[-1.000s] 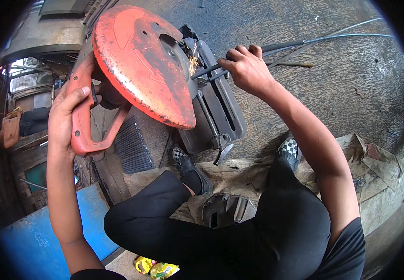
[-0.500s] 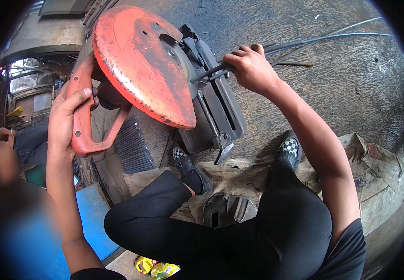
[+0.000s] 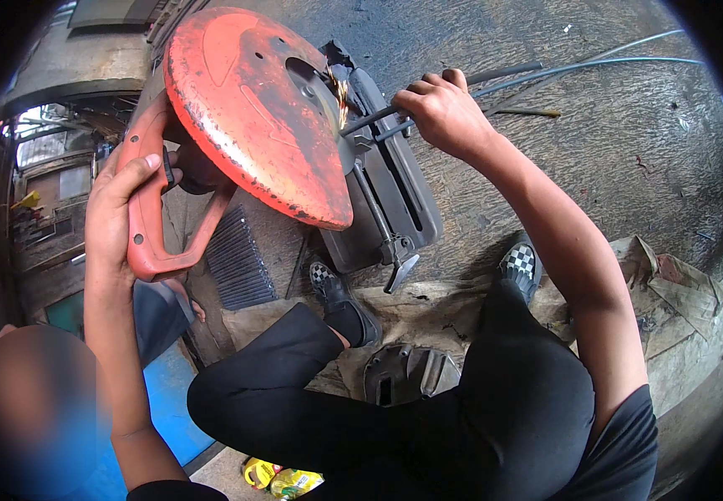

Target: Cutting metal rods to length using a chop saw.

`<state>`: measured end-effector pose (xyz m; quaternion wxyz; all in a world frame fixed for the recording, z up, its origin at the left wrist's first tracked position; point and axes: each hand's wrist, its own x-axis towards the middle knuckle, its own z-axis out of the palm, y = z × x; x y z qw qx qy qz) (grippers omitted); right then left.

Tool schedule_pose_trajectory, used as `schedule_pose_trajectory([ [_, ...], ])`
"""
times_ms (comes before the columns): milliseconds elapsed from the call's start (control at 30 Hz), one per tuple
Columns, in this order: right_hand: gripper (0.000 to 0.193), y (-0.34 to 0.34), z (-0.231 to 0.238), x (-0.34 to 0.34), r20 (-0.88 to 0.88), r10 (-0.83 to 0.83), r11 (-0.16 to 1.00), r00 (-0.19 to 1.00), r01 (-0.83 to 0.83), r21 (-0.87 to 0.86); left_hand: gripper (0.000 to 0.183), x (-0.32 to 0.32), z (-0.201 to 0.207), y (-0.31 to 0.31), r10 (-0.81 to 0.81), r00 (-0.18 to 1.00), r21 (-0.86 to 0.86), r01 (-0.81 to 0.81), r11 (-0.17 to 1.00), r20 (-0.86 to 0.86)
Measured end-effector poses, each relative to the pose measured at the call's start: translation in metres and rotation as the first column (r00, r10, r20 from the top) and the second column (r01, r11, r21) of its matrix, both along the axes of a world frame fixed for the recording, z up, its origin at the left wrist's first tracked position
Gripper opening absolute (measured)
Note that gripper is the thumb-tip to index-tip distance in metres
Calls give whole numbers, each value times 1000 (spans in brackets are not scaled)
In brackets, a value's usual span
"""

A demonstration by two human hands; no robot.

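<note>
My left hand is wrapped round the red loop handle of a chop saw, its thumb over the grip by the dark trigger. The saw's red guard is scuffed and hides most of the cutting disc. My right hand is closed on a dark metal rod, whose end meets the disc at the guard's edge. A second, bluish rod passes under that hand toward the clamp. Orange sparks show beside the disc. The dark saw base carries a clamp screw with a crank handle.
A bundle of short dark rods lies left of the base. Another person in blue is close at my left. A dark metal housing sits between my legs on a dirty cloth. Yellow packets lie at the bottom.
Sparks have appeared at the disc. The rod in my right hand has shifted slightly, and its far end shows apart from the bluish rod. The person at left has moved nearer.
</note>
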<state>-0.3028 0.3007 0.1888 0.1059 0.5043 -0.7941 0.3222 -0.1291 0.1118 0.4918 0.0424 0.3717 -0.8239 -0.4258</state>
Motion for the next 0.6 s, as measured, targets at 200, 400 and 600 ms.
schedule_pose_trajectory([
  [200, 23, -1, -1, -1, -7, 20, 1000, 1000, -20, -15, 46, 1, 0, 2, 8, 1000, -9, -8, 1000, -5],
  [400, 21, 1, 3, 0, -11, 28, 999, 1000, -28, 21, 45, 0, 1, 2, 3, 1000, 2, -3, 1000, -1],
  [600, 20, 5, -1, 2, 12, 41, 999, 999, -41, -5, 44, 0, -2, 0, -12, 998, 23, 14, 1000, -54],
])
